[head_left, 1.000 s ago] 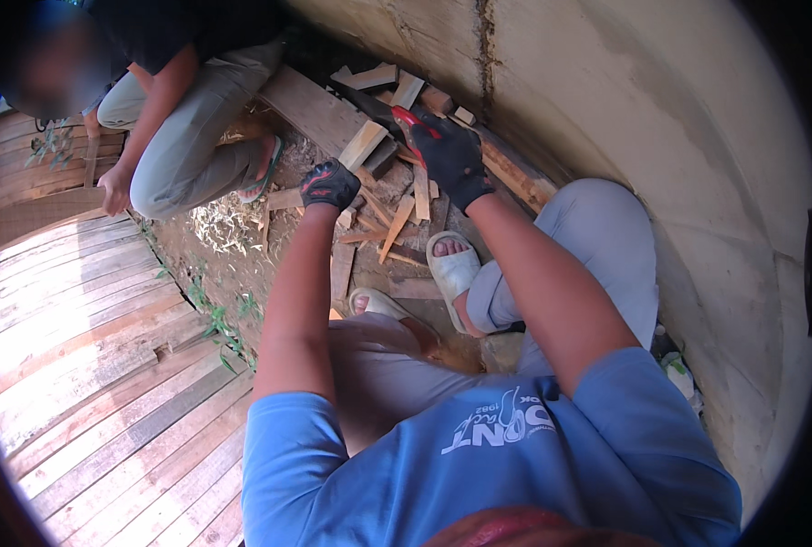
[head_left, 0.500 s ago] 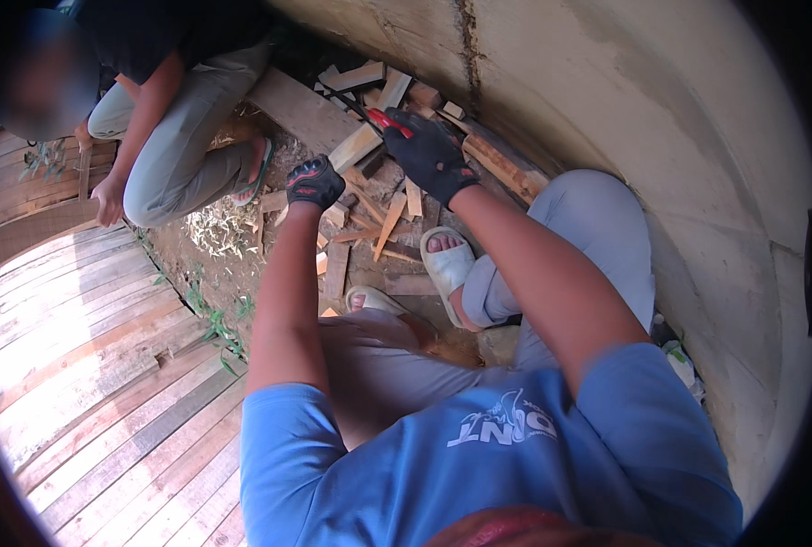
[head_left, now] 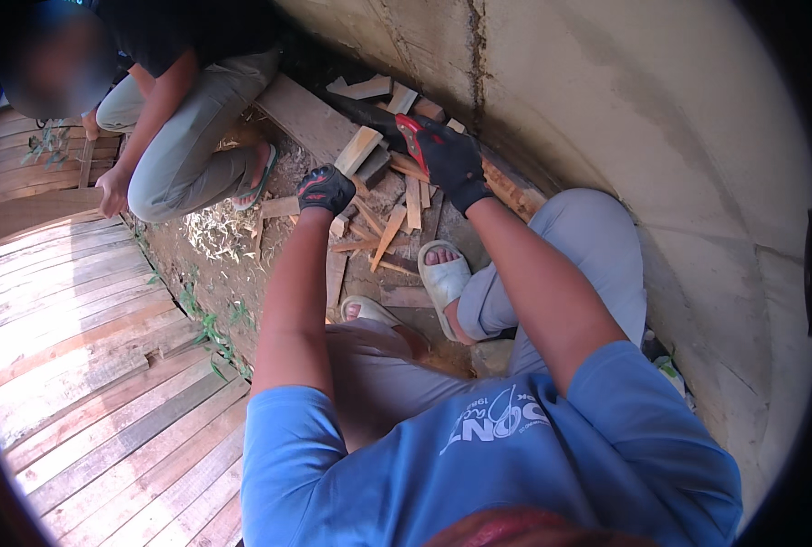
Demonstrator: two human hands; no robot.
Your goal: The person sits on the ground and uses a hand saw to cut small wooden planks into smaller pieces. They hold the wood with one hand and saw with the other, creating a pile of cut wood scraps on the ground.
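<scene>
My left hand, in a black glove with red marks, is closed round the lower end of a short pale wood block. The block tilts up and to the right, its cut top end bare. My right hand, also in a black glove, grips the red handle of a long dark-bladed tool. Its blade reaches leftward beyond the block and is blurred, so its exact kind is unclear. A darker block lies just under the pale one.
Wood offcuts litter the ground before my sandalled feet. A broad plank lies behind. At left another person crouches, one hand on a curved board above slatted planks. A concrete wall curves along the right.
My right hand has moved right and slightly down, turning the red handle more upright and swinging the blade. My left hand and the block have shifted slightly right.
</scene>
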